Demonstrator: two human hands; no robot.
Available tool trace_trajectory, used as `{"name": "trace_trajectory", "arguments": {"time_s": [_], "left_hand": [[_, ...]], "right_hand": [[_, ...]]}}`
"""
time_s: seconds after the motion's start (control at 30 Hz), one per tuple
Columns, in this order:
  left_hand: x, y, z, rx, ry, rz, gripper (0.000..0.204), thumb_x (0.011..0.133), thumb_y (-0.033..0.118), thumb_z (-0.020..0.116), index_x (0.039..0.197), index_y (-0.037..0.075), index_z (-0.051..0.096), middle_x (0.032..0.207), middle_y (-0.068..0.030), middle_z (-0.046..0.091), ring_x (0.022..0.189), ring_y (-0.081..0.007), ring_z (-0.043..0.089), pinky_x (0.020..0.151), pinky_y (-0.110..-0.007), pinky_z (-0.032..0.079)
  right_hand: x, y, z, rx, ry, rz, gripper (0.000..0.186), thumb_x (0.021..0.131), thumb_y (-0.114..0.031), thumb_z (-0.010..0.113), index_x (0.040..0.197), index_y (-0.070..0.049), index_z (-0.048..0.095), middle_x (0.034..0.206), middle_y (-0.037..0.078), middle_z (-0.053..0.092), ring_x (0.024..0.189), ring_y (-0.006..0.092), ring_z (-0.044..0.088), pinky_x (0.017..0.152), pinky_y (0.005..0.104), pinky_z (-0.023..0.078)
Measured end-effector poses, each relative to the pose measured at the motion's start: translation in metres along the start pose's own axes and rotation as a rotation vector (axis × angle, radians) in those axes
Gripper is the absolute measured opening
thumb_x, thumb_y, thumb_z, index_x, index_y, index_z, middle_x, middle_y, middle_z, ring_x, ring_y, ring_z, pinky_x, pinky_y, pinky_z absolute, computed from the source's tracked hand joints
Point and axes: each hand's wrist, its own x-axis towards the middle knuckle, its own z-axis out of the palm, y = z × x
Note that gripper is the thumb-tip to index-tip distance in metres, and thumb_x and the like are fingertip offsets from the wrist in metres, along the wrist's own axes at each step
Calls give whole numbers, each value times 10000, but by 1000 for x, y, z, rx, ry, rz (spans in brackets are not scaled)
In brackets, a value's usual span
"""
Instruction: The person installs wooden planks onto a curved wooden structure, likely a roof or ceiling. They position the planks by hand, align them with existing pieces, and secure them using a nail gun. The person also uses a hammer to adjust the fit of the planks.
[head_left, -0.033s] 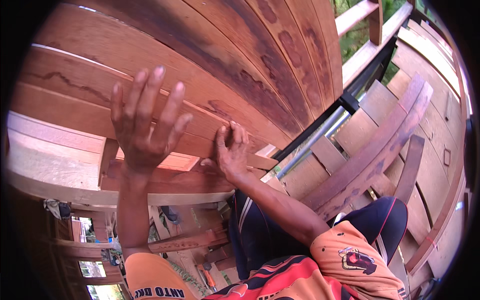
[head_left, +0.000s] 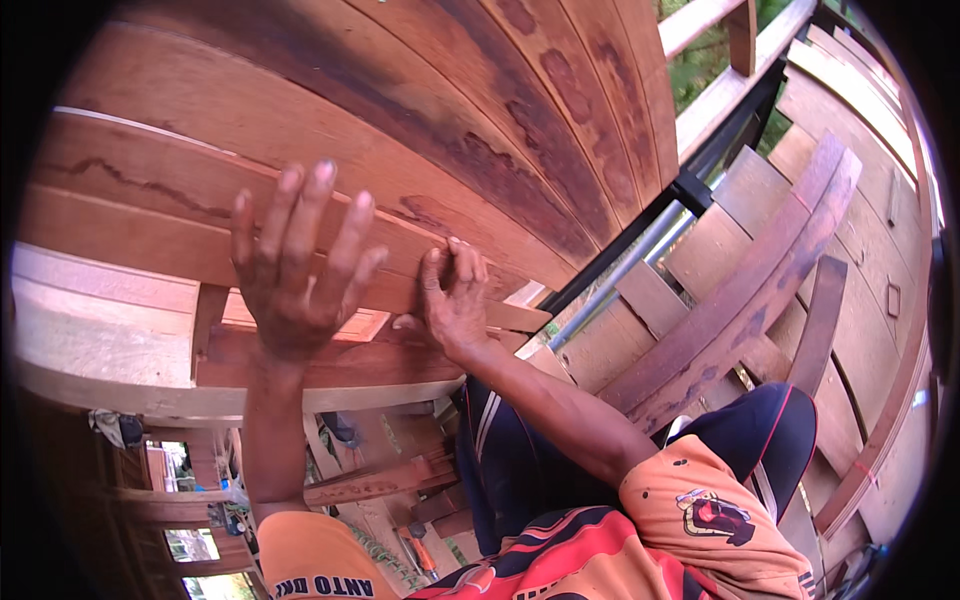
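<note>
Reddish-brown wooden planks point(head_left: 300, 112) lie side by side, with dark stains on several of them. My left hand point(head_left: 298, 265) is open over the lowest planks, fingers spread and pointing away from me. Whether its palm touches the wood is hard to tell. My right hand point(head_left: 458, 305) is closed, its fingers curled over the narrow front plank point(head_left: 390, 287) near its right end. Behind that hand, the underside of the plank is hidden. Below it runs a pale timber beam point(head_left: 130, 388).
A curved timber point(head_left: 735, 290) lies to the right on a floor of loose boards point(head_left: 715, 245), with a shorter dark piece point(head_left: 825, 310) beside it. A black metal rail point(head_left: 690, 190) borders the planks. An orange-handled tool point(head_left: 422, 550) rests low down.
My left hand has come slightly nearer to me over the planks, its fingers still spread. My right hand stays at the same spot on the plank. The view has shifted a little.
</note>
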Motion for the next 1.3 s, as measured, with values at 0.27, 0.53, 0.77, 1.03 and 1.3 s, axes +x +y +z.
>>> {"name": "trace_trajectory", "arguments": {"time_s": [0.27, 0.53, 0.77, 1.03, 1.3], "left_hand": [[-50, 86, 14, -264, 68, -325, 436, 894, 236, 686, 1270, 74, 535, 1338, -179, 508, 1279, -351, 468, 1080, -512, 361], [-131, 264, 21, -1035, 51, -1555, 178, 937, 51, 565, 1093, -35, 556, 1038, -87, 582, 970, -213, 566, 886, -324, 456], [-187, 326, 120, -1563, 165, -1793, 175, 960, 112, 582, 1101, 10, 599, 1047, -56, 627, 962, -156, 595, 846, -311, 485], [-180, 329, 133, -1650, -33, -2005, 426, 940, 149, 630, 1311, -3, 485, 1279, -170, 543, 1180, -291, 543, 989, -396, 449], [-180, 318, 126, -1614, -38, -1992, 458, 941, 159, 629, 1328, -3, 446, 1302, -184, 500, 1203, -312, 506, 1001, -410, 434]], "right_hand": [[9, 13, -13, 8, 52, -8, 1021, 638, -507, 725, 1462, -30, 357, 1471, 276, 234, 1339, 451, 260, 1114, 596, 254], [9, 4, -8, 90, 44, 3, 1065, 585, -444, 775, 1460, -17, 345, 1467, 283, 238, 1328, 461, 280, 1112, 602, 253], [12, 0, -9, 79, 40, -2, 1108, 554, -465, 796, 1452, -3, 342, 1461, 287, 238, 1341, 459, 251, 1111, 606, 251], [12, 6, -12, 75, 39, -2, 1103, 554, -473, 800, 1447, -3, 355, 1466, 290, 225, 1347, 459, 243, 1114, 612, 237], [10, 1, -9, 86, 23, 11, 1054, 593, -500, 775, 1436, -5, 378, 1472, 289, 220, 1355, 460, 236, 1117, 601, 237]]}}
